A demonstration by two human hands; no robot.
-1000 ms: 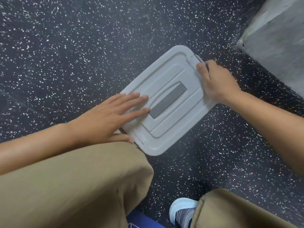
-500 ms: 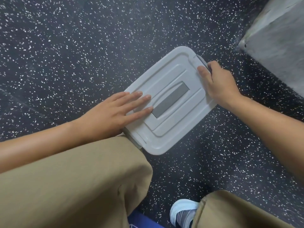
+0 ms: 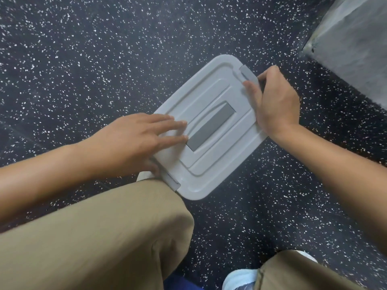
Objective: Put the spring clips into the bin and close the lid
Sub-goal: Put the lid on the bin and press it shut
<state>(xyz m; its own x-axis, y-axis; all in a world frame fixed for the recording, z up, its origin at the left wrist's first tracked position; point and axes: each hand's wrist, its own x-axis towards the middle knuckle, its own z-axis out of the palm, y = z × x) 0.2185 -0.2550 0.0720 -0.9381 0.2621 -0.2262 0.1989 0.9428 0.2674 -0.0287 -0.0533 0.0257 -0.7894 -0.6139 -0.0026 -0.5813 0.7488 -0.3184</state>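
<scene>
two hands on the bin lid (image 3: 211, 164). my right hand (image 3: 276, 105) is curled around the far-right edge of the lid, thumb on top next to the grey latch (image 3: 249, 75), fingers wrapped over the rim and out of sight below it. my left hand (image 3: 134, 141) lies flat and spread, gripping nothing, fingers (image 3: 176, 139) pressing on the lid top just beside the darker grey handle strip (image 3: 211, 126), thumb down by the near-left edge close to the second latch (image 3: 172, 182).

lid sits on the light grey bin, covering it completely, so bin walls are barely visible and spring clips can't be seen; can't tell if either latch is snapped down. bin stands on the dark speckled floor (image 3: 83, 70), turned diagonally to me.

my left knee in tan trousers (image 3: 94, 233) touches or overlaps the near corner by the second latch. right trouser leg (image 3: 303, 273) and a pale shoe (image 3: 240, 277) at bottom edge. grey block (image 3: 354, 45) top right, well apart from the bin.
</scene>
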